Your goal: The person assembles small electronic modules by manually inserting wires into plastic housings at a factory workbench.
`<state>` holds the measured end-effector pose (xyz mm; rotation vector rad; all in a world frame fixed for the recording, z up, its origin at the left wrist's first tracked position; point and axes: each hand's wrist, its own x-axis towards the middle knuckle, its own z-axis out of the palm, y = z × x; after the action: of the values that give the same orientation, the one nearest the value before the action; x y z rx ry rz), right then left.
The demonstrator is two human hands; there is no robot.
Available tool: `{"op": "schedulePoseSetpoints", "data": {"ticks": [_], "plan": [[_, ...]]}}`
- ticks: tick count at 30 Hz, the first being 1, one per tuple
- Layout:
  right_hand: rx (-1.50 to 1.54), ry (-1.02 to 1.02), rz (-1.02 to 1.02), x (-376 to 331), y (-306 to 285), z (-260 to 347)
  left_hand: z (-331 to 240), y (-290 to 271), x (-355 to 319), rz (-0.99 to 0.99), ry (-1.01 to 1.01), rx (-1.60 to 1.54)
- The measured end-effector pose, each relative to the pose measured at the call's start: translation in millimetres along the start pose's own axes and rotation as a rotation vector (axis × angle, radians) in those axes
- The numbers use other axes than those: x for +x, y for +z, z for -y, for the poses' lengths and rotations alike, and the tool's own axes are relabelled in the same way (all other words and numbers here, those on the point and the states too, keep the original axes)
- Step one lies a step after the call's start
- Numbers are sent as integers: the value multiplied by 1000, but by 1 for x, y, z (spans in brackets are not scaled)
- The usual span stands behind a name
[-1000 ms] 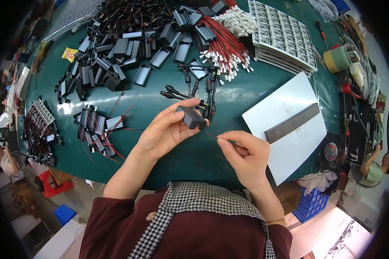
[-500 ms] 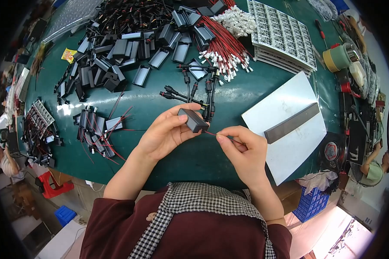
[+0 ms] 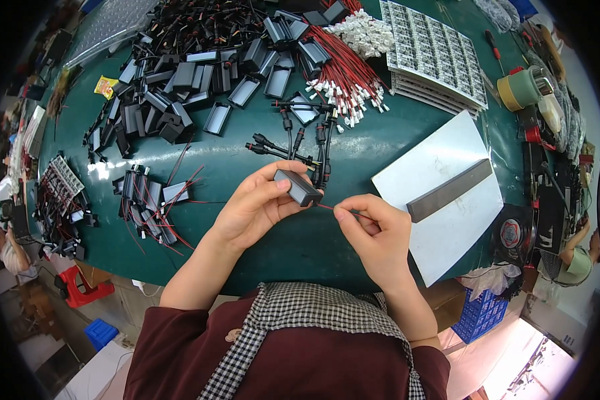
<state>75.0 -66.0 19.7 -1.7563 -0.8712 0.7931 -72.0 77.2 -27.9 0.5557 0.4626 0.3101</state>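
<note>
My left hand [image 3: 257, 205] grips a small black rectangular housing [image 3: 299, 187] above the green table [image 3: 247, 160]. A thin red wire [image 3: 332, 209] runs from the housing's end to my right hand [image 3: 373, 235], which pinches it between thumb and forefinger. Both hands are close together over the table's near edge. Just beyond the housing lie black cables with connectors [image 3: 293, 140].
A heap of empty black housings [image 3: 187, 87] fills the far left. Red wires with white plugs [image 3: 340, 67] lie at the back centre, beside stacked circuit board panels [image 3: 433, 53]. Finished housings with wires [image 3: 150, 200] sit left. A white sheet with a dark bar [image 3: 447, 193] lies right.
My hands have drawn a little closer together; the right hand keeps pinching the red wire near the housing's end. The housing has turned slightly in my left hand.
</note>
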Motion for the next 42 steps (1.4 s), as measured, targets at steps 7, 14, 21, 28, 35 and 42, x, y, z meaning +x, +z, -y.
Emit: {"op": "schedulePoseSetpoints", "data": {"ticks": [7, 14, 21, 28, 35, 42], "plan": [[29, 13, 11, 1, 0, 0, 0, 1, 0, -4, 6, 4], [34, 35, 8, 1, 0, -3, -1, 2, 0, 26, -10, 34], [-294, -108, 76, 0, 3, -4, 3, 2, -1, 61, -5, 4], [-173, -161, 288, 5, 13, -11, 11, 15, -5, 24, 77, 340], [529, 112, 238, 5, 19, -22, 9, 20, -7, 51, 219, 273], [698, 161, 221, 6, 16, -18, 20, 6, -7, -19, 165, 327]]}}
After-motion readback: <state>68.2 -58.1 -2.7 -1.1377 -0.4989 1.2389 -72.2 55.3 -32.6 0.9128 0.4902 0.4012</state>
